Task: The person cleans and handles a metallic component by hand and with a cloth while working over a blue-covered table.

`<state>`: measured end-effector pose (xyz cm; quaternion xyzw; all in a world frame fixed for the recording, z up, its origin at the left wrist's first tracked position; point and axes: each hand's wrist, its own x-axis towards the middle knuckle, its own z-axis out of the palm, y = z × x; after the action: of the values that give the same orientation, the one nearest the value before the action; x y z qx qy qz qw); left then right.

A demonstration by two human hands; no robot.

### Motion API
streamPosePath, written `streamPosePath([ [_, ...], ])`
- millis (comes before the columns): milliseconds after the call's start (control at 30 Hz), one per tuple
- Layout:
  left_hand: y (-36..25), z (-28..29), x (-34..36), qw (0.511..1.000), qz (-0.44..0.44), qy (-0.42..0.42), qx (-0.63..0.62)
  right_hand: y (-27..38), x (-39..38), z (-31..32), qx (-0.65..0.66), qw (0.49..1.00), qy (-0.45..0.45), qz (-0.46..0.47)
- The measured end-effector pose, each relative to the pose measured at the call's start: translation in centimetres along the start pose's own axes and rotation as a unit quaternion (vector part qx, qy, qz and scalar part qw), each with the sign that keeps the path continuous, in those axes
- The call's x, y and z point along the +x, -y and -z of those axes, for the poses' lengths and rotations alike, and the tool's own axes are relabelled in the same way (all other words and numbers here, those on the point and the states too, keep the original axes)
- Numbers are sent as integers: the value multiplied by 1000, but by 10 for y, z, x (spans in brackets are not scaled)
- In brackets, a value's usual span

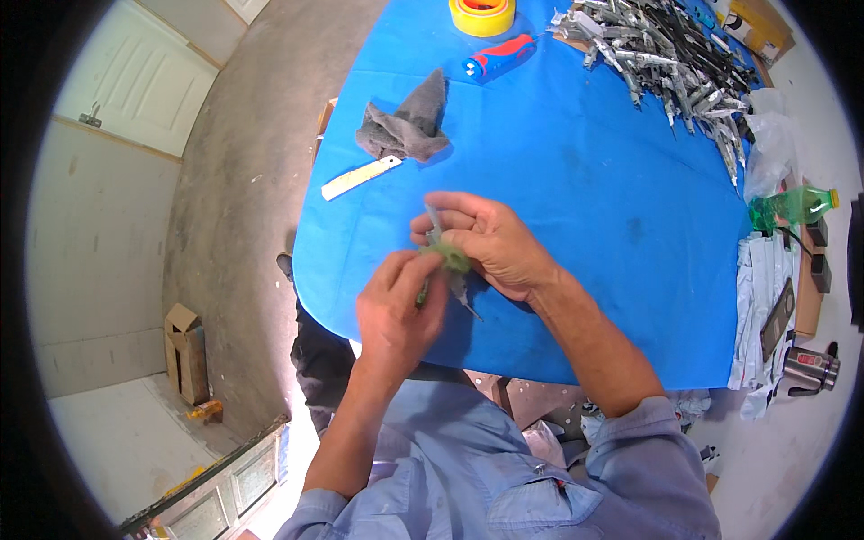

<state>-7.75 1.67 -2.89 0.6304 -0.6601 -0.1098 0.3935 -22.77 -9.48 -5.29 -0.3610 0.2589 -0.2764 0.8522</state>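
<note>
My right hand (504, 247) grips a slim grey part (463, 295) with a thin pointed end, held just above the blue tabletop near its front edge. It resembles the parts in the heap at the far right. My left hand (396, 306) is closed on a small green piece (455, 258), pressed against the slim part's middle. Motion blur and my fingers hide what the green piece is. A grey cloth (409, 121) lies crumpled beyond my hands, with a pale flat strip (360, 178) beside it.
On the blue-covered table (576, 225) lie a yellow tape roll (482, 16), a red-and-blue tool (500, 59) and a heap of slim metal parts (666, 67). A green bottle (792, 208), plastic packets (763, 297) and a metal mug (812, 369) line the right side.
</note>
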Motion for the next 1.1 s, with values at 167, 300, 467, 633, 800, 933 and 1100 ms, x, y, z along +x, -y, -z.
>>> streamPosePath([
  [167,-9,-1,-15,997,-61,17,39,4,-2,-3,3,1000,-12,-12],
  [300,-14,1,-25,997,-57,42,37,7,-3,-8,-9,1000,-18,-14],
  [467,-11,11,-29,998,-6,65,-10,3,-3,-11,11,1000,-13,17],
  [633,1,20,5,1000,-9,-18,11,-2,1,-4,6,1000,2,14],
  [800,7,7,18,999,-9,-35,-29,-4,-2,-5,16,999,10,34],
  [933,6,7,6,1000,-8,-9,9,-4,-1,-6,13,1000,-8,18],
  [1100,-1,3,-12,998,-44,19,39,2,-3,-10,19,999,-23,11],
])
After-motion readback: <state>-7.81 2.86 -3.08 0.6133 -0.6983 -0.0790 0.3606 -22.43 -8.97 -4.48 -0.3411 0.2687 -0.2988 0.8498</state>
